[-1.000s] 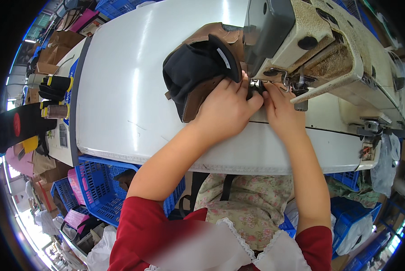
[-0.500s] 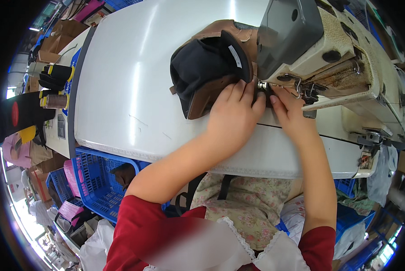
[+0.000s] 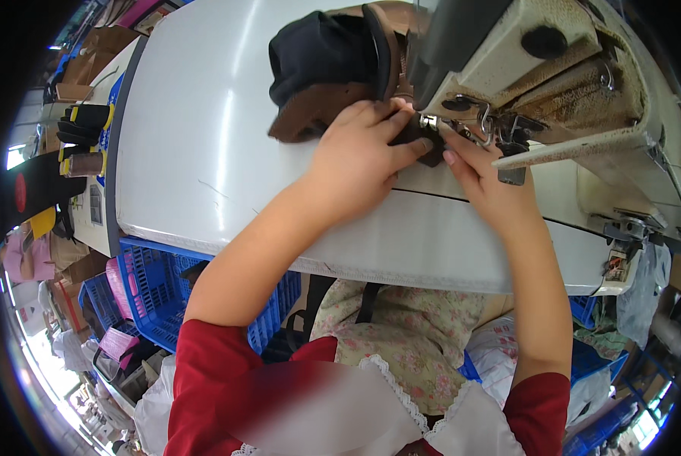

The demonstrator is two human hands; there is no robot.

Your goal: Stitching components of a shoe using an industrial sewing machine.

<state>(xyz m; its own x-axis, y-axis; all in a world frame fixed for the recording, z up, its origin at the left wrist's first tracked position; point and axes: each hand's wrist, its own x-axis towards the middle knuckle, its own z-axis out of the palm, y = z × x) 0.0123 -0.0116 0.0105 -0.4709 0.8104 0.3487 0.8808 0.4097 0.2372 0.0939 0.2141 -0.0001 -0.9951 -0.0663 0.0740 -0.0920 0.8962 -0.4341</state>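
Observation:
A pouch-shaped piece [image 3: 321, 61] of black fabric and brown leather-like material lies at the sewing machine [image 3: 560, 99]. Its dark edge runs under the presser foot [image 3: 429, 121]. My left hand [image 3: 355, 159] bends over the near side of the piece, fingertips and thumb pressing it beside the foot. Just right of the foot, my right hand [image 3: 496, 182] holds the dark edge between forefinger and thumb. The machine head covers part of the right fingers, and the far side of the piece is partly hidden.
Thread spools [image 3: 86, 163] stand on a side table at the left. A blue plastic basket [image 3: 158, 304] sits below the white sewing table [image 3: 181, 152], by my left elbow. A clear plastic bag [image 3: 640, 296] hangs at the table's right end.
The piece has turned and shifted toward the far left, and its white label no longer shows. My left hand has moved left along with it; the right stays by the foot. The view has shifted slightly.

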